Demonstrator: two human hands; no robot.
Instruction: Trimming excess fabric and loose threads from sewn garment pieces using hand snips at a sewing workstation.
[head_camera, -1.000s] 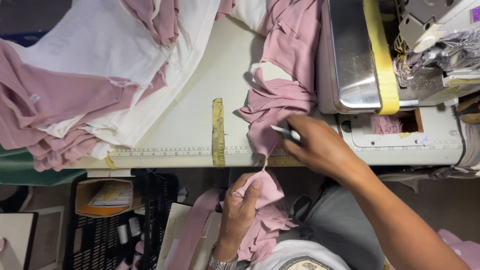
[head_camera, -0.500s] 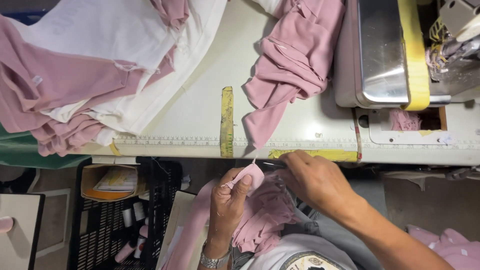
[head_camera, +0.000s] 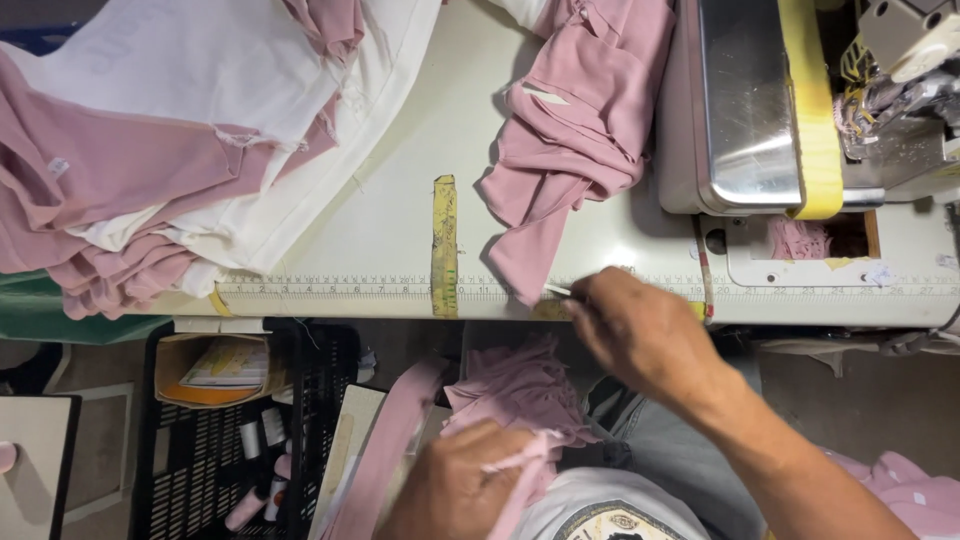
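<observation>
1. Pink knit fabric strip (head_camera: 520, 470), narrow and soft, runs across the left hand (head_camera: 465, 495) at about 6 o'clock in the view, low over the person's lap; the fingers are curled shut around it.
2. Crumpled pink fabric pieces (head_camera: 520, 385) lie bunched just above that hand, below the worktop's front edge.
3. Right hand (head_camera: 640, 335) sits at about 5 o'clock from the view's centre, at the worktop's front edge; its fingers are pinched closed on a small slim pale tool (head_camera: 557, 291), whose kind cannot be told.
4. Draped pink garment piece (head_camera: 570, 150) lies on the cream worktop (head_camera: 400, 230) at 12 to 1 o'clock, its lower tip just beside the tool.
5. Yellow tape strip (head_camera: 444, 240) stands across a printed ruler band (head_camera: 330, 287) along the worktop's edge.
6. Grey metal sewing machine (head_camera: 760, 100) with a yellow band occupies 2 o'clock.
7. Heaped white and pink fabric (head_camera: 170, 150) fills 10 o'clock.
8. Black plastic crate (head_camera: 210, 450) holding thread spools sits at 8 o'clock on the floor.
</observation>
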